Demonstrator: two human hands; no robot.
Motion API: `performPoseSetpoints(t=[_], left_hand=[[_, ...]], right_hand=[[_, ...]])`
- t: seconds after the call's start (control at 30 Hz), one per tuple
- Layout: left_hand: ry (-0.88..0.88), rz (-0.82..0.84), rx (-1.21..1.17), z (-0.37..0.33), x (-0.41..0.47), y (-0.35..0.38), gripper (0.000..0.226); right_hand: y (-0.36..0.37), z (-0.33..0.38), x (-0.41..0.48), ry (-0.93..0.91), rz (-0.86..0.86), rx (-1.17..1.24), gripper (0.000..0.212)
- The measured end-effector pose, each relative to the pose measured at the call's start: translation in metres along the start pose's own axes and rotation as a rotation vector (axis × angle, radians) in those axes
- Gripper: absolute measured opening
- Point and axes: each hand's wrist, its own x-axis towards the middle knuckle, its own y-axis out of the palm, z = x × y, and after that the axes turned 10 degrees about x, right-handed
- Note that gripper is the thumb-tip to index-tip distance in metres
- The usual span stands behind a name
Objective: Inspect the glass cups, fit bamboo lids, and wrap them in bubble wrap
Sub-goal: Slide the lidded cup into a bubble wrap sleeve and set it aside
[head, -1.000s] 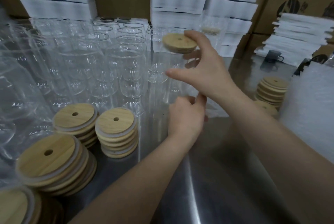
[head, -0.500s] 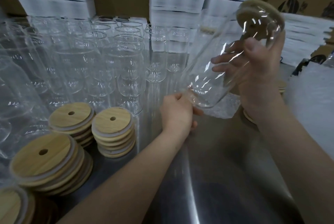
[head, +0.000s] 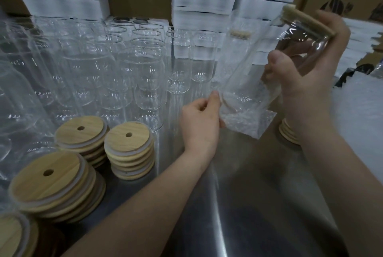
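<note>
Right forearm angled up from lower right, wrist raised; right hand (head: pixel 306 74) curled round the upper body of a glass cup (head: pixel 246 82), thumb across the front; cup tilted, bamboo lid (head: pixel 306 21) on its mouth at upper right, base down-left. Left arm in from bottom centre; left hand (head: pixel 200 120) mostly closed, thumb and fingers pinching the bubble wrap (head: pixel 244 121) edge just beside the cup base; steel table (head: pixel 248 205) below. Lid stacks (head: pixel 128 146) and bare cups (head: pixel 145 74) left.
</note>
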Motion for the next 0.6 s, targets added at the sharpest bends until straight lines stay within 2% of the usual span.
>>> performPoseSetpoints(t=[0.23,0.33,0.47,0.53,0.6], left_hand=[[0.302,-0.031,0.070,-0.002,-0.006,0.000,0.033],[0.410,0.078,0.176,0.000,-0.011,0.000,0.065],[0.531,0.169,0.565,0.003,-0.016,0.004,0.106],[0.579,0.128,0.658,0.005,-0.017,0.006,0.113],[0.604,0.064,0.664,0.005,-0.016,0.006,0.109]], right_hand=[[0.000,-0.008,-0.001,-0.016,-0.092,-0.055,0.069],[0.001,-0.009,-0.001,-0.007,-0.103,-0.040,0.065],[0.003,-0.011,-0.003,0.020,-0.108,-0.035,0.065],[0.006,-0.012,-0.005,0.022,-0.105,-0.043,0.068],[0.009,-0.011,-0.009,0.007,-0.116,-0.062,0.068]])
